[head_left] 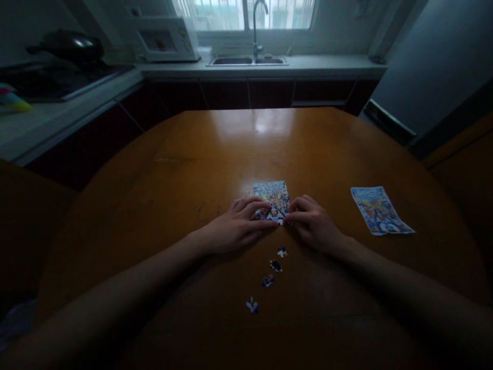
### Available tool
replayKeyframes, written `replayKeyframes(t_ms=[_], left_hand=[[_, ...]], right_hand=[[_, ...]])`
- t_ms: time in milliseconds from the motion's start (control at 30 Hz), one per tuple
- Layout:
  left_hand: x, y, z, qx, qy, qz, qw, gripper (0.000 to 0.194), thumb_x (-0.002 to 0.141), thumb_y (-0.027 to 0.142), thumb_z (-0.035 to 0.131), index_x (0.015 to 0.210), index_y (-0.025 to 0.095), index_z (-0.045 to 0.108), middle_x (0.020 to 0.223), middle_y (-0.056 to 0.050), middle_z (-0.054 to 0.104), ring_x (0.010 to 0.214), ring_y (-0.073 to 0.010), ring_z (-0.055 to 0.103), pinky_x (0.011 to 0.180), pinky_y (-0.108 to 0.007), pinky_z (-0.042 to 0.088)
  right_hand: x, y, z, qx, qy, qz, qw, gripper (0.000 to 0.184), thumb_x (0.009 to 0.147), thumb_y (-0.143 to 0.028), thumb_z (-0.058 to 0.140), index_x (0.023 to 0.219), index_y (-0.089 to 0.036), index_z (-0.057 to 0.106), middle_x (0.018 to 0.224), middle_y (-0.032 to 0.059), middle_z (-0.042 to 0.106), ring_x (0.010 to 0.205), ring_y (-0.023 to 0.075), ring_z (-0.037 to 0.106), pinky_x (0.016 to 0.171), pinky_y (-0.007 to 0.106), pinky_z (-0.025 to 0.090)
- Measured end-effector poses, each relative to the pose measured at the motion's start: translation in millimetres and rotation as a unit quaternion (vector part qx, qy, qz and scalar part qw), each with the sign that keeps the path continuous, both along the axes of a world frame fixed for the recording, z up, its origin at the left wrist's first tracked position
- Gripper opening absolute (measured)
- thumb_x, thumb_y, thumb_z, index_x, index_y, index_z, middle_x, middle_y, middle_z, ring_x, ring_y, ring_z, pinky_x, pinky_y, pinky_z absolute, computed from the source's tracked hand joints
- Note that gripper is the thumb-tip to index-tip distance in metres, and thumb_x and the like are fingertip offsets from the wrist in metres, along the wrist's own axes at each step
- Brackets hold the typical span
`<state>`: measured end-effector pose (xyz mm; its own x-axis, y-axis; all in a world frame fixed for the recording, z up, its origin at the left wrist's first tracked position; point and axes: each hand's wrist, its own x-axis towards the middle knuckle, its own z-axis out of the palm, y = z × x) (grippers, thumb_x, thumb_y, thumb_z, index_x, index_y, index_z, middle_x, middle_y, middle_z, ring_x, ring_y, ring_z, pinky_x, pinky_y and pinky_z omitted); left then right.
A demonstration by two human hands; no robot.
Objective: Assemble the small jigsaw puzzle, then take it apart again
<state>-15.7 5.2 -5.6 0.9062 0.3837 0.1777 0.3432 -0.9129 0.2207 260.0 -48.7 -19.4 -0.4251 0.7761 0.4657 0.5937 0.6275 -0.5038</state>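
Touching the puzzle (271, 192), left hand (239, 224) extended, right (315, 224) curled.

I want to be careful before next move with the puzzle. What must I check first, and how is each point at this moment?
1. Left hand on the puzzle, over its lower left part: ok.
2. Right hand at the puzzle's lower right corner: ok.
3. Pieces under the fingertips seated flush: cannot tell; the fingers cover much of that edge.
4. All pieces joined: not ok; four loose pieces lie on the table, nearer to you.
5. Loose pieces apart from each other: ok, visible gaps between them.
6. Printed sheet uncovered by the hands: ok, it lies to the right.
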Motion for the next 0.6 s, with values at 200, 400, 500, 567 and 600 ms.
replayKeyframes(t_ms=[200,400,500,567,600], left_hand=[[-0.7,0.1,0.1,-0.051,-0.062,0.027,0.996,0.05,0.1,0.029,0.056,0.148,0.026,0.042,0.139,-0.011,0.051,0.134,-0.0284,0.041,0.115,-0.048,0.039],[-1.1,4.8,-2.6,-0.067,-0.136,0.021,0.988,0.028,0.098,0.011,0.05,0.12,0.023,0.063,0.122,-0.009,0.058,0.12,-0.0231,0.051,0.105,-0.043,0.046],[-1.3,5.6,-2.3,-0.073,-0.143,0.021,0.987,0.021,0.097,0.01,0.05,0.1,0.021,0.067,0.12,-0.008,0.058,0.117,-0.0222,0.052,0.103,-0.041,0.046],[-1.2,5.4,-1.8,-0.077,-0.145,0.019,0.986,0.023,0.097,0.009,0.049,0.104,0.021,0.067,0.12,-0.009,0.058,0.117,-0.0222,0.052,0.102,-0.041,0.047],[-1.2,5.3,-1.7,-0.08,-0.146,0.02,0.986,0.025,0.096,0.009,0.048,0.109,0.02,0.066,0.12,-0.009,0.059,0.117,-0.0223,0.053,0.103,-0.041,0.047]], right_hand=[[0.6,0.6,2.5,0.005,0.035,-0.034,0.999,0.022,0.09,-0.01,0.06,0.092,-0.023,0.078,0.094,0.0074,0.064,0.092,0.0228,0.055,0.078,0.038,0.048],[-0.7,0.5,1.3,0.0,-0.006,0.001,1.0,0.026,0.087,-0.005,0.059,0.088,-0.022,0.079,0.099,0.0092,0.064,0.093,0.0239,0.053,0.078,0.039,0.048],[-0.9,0.5,1.2,-0.006,-0.013,0.002,1.0,0.025,0.086,-0.005,0.06,0.085,-0.022,0.078,0.098,0.0089,0.065,0.093,0.0238,0.053,0.078,0.039,0.048],[-0.2,0.8,1.5,-0.001,0.006,-0.008,1.0,0.025,0.086,-0.005,0.059,0.087,-0.021,0.077,0.097,0.0086,0.065,0.093,0.0238,0.054,0.078,0.04,0.048],[0.4,1.1,1.7,0.004,0.019,-0.018,1.0,0.026,0.086,-0.004,0.058,0.088,-0.021,0.077,0.096,0.0084,0.065,0.093,0.0238,0.055,0.079,0.04,0.049]])
